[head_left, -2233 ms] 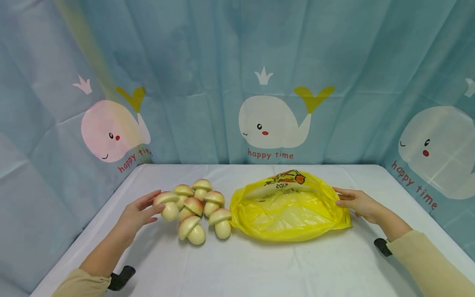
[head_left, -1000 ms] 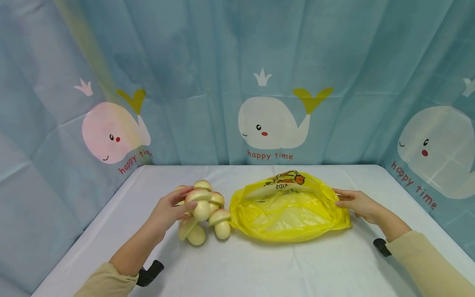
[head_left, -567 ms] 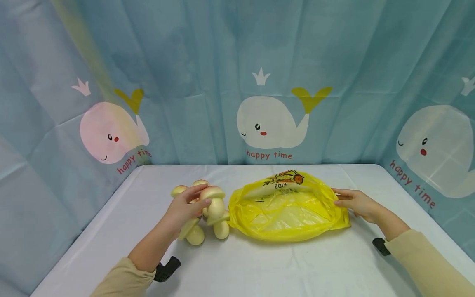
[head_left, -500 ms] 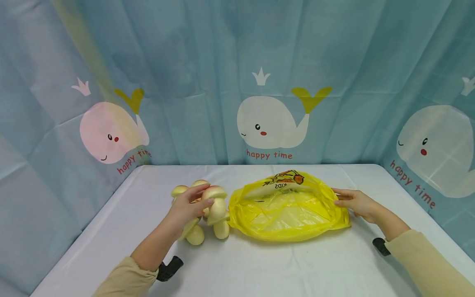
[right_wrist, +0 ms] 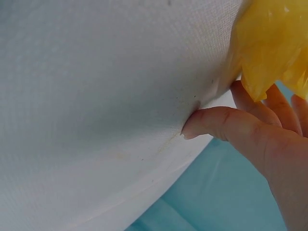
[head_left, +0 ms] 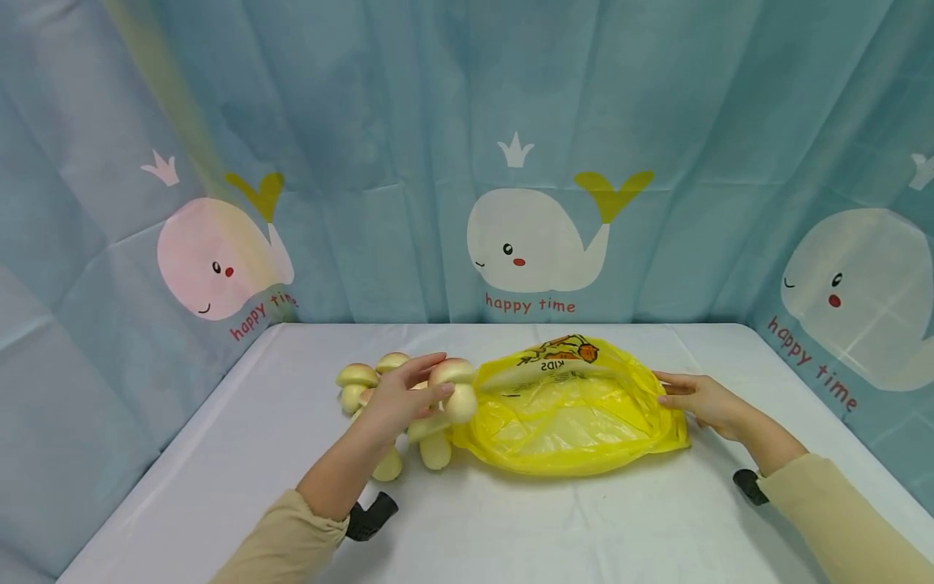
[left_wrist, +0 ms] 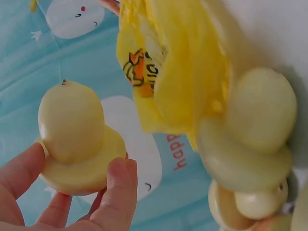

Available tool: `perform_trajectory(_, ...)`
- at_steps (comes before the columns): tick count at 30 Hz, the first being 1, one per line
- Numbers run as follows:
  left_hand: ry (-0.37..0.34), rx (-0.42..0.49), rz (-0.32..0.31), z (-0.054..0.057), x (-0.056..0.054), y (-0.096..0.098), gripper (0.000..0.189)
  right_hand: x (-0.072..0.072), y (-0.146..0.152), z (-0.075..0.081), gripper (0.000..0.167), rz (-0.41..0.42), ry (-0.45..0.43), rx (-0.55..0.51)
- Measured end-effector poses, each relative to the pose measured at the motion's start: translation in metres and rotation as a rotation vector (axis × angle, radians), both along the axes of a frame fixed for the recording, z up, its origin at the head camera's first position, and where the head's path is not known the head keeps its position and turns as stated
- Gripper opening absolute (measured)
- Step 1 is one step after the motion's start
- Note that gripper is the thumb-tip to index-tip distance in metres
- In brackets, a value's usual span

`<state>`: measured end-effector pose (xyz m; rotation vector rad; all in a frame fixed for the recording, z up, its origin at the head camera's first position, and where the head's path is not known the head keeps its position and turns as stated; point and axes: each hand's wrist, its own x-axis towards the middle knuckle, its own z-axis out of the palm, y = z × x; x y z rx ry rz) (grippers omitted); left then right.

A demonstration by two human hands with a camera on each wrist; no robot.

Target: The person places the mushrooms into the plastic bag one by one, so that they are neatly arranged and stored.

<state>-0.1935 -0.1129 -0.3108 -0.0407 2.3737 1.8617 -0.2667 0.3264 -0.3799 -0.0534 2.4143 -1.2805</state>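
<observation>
My left hand (head_left: 390, 405) grips a toy mushroom (head_left: 461, 403) by its reddish cap, stem toward me. In the left wrist view, the thumb and fingers curl round the cap of this mushroom (left_wrist: 72, 125). It is at the left rim of a yellow plastic bag (head_left: 569, 442), overlapping it in the head view. The bag lies with its mouth gaping toward me. My right hand (head_left: 708, 403) holds the bag's right edge in the head view; in the right wrist view the fingers (right_wrist: 281, 110) touch the yellow plastic, with the thumb to one side.
Several more toy mushrooms cluster under and behind my left hand, among them one mushroom (head_left: 357, 375) at the left and another mushroom (head_left: 435, 451) beside the bag. A white cloth (head_left: 525, 527) covers the table. Blue curtains (head_left: 379, 162) with whale prints stand behind and at both sides.
My left hand has taken the mushroom from the left end of the cluster and carried it right, over the others, to the bag's left rim. The right hand and bag have stayed put.
</observation>
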Motion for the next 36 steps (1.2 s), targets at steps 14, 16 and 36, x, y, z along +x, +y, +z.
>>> perform_trajectory(14,-0.029,0.065,-0.01,-0.006,-0.005,0.036,0.049,-0.002,0.004,-0.002,0.073,0.011,-0.007,-0.003)
perform_trajectory(16,-0.029,0.077,-0.02,-0.008,-0.006,0.04,0.05,-0.002,0.003,-0.002,0.072,0.011,-0.008,-0.002)
perform_trajectory(36,-0.065,0.126,-0.073,-0.027,-0.015,0.084,0.05,0.001,0.0,0.001,0.072,0.012,-0.002,-0.01)
